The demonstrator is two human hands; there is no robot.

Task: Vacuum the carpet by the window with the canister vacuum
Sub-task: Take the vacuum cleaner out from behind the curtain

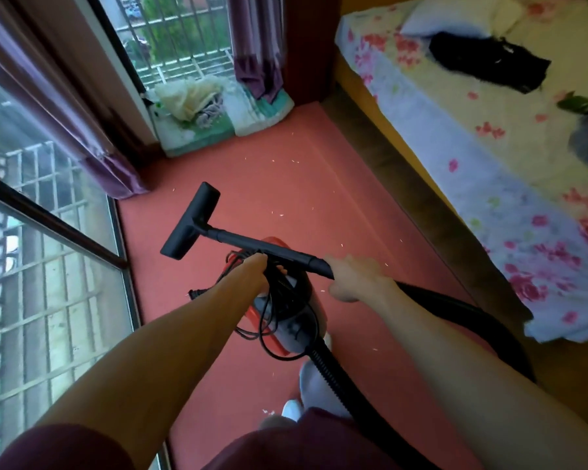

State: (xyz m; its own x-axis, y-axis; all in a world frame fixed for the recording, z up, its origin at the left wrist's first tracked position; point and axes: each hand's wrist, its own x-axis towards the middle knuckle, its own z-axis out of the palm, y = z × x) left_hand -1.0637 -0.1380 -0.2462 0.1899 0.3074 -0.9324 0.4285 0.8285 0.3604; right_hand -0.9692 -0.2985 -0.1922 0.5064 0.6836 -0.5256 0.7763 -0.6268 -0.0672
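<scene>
A red and black canister vacuum (290,320) hangs above the red carpet (285,184), with its black cord bundled on top. My left hand (253,271) is shut around the canister's top handle and the cord. A black wand (251,244) with a flat floor nozzle (192,225) lies across the canister, pointing toward the window. My right hand (355,278) rests at the wand's rear end, fingers loosely spread; its grip cannot be told. The black ribbed hose (438,312) curves away to the right. Small white scraps dot the carpet.
Glass windows with bars (41,266) line the left side, with purple curtains (95,147). A pile of cushions and cloth (218,113) sits in the far corner. A bed with a flowered sheet (489,147) runs along the right. My feet in white socks (311,385) stand below.
</scene>
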